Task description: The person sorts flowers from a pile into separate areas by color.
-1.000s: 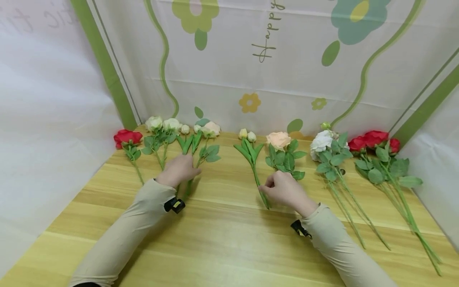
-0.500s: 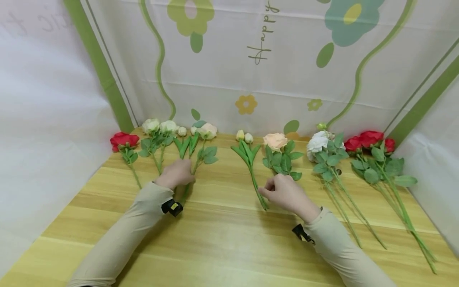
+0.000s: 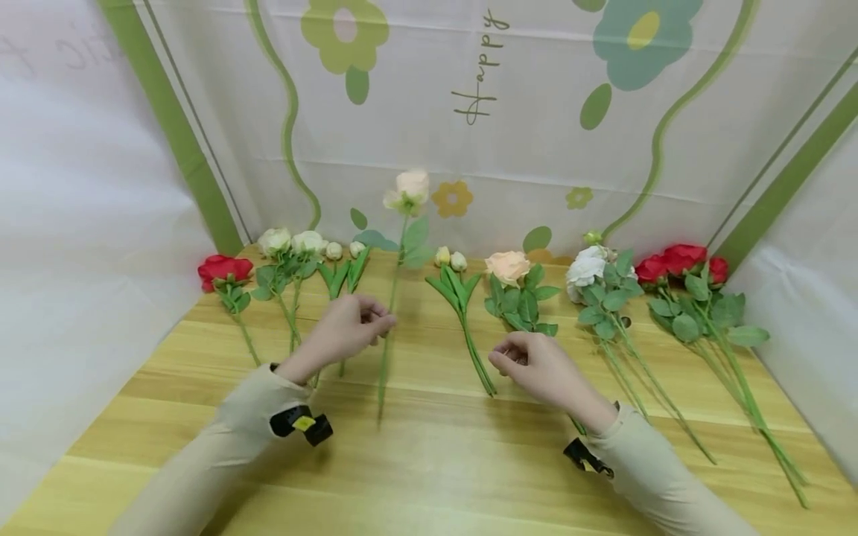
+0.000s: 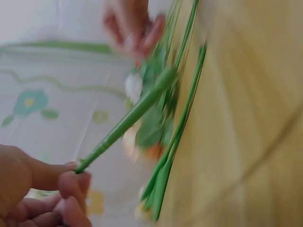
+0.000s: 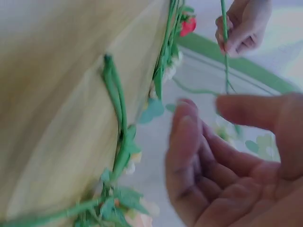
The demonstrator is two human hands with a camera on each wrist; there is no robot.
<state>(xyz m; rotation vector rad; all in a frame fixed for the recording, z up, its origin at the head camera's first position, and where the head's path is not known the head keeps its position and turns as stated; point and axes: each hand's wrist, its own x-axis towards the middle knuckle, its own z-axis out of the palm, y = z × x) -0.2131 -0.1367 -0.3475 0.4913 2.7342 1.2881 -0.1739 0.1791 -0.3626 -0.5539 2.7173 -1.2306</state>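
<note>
My left hand (image 3: 338,331) pinches the green stem of a pale pink artificial rose (image 3: 410,191) between thumb and fingers. The rose stands nearly upright, its bloom in front of the backdrop. In the left wrist view the lower stem (image 4: 125,123) slants out from the fingertips. My right hand (image 3: 544,370) hovers with loosely curled fingers and nothing between them; a gap shows between thumb and forefinger in the right wrist view. Nearest to it are a pair of tulips (image 3: 461,286) and a peach rose (image 3: 508,268), whose stem it partly hides.
On the wooden table (image 3: 402,476), left, lie a red rose (image 3: 224,272), cream roses (image 3: 308,244) and white tulips (image 3: 334,251). White flowers (image 3: 587,269) and red roses (image 3: 682,260) lie at right, with long stems toward the front. A printed cloth backdrop (image 3: 402,112) closes off the rear.
My left hand has lifted the pale pink rose from among the left flowers, tilting it upright and moving slightly right. The right hand has barely moved; the head view has shifted a little.
</note>
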